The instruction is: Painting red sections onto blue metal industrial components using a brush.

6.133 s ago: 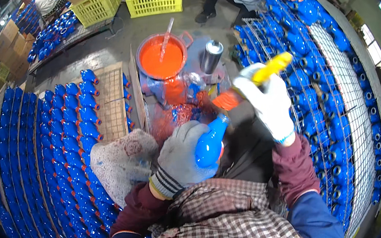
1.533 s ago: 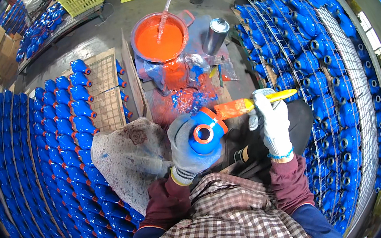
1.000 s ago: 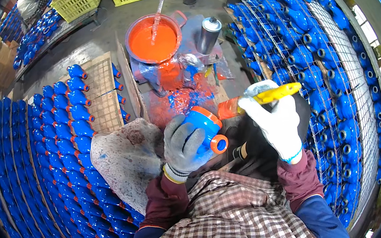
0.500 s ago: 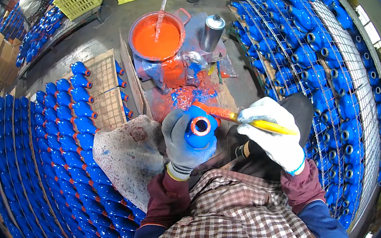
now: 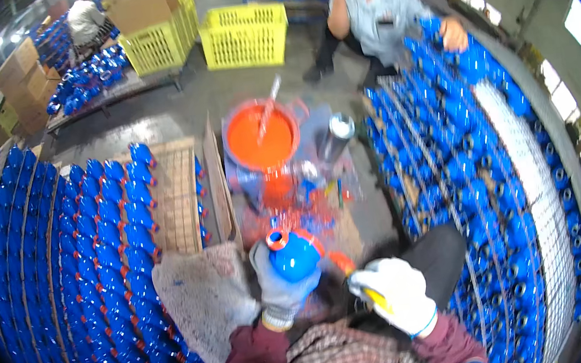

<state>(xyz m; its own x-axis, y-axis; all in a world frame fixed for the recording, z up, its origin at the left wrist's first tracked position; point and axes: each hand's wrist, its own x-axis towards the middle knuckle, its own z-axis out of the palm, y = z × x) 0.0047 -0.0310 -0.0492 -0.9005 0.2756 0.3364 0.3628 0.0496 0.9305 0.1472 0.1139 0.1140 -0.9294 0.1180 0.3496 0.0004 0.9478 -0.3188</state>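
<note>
I have the left hand [image 5: 284,291], gloved grey, wrapped around a round blue part [image 5: 294,253] with an orange-rimmed opening, held up over my lap just below the paint-spattered floor patch. My right hand [image 5: 396,299], in a white glove, is closed around a yellow-handled brush [image 5: 376,299] just beside it. The orange paint bucket [image 5: 260,139] stands further ahead, between the racks of blue parts [image 5: 95,242]

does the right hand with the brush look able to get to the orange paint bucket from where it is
Probably yes. The right hand holds the brush low by the lap, and the orange paint bucket sits open straight ahead; only the blue part in the left hand stands partly between.
</note>
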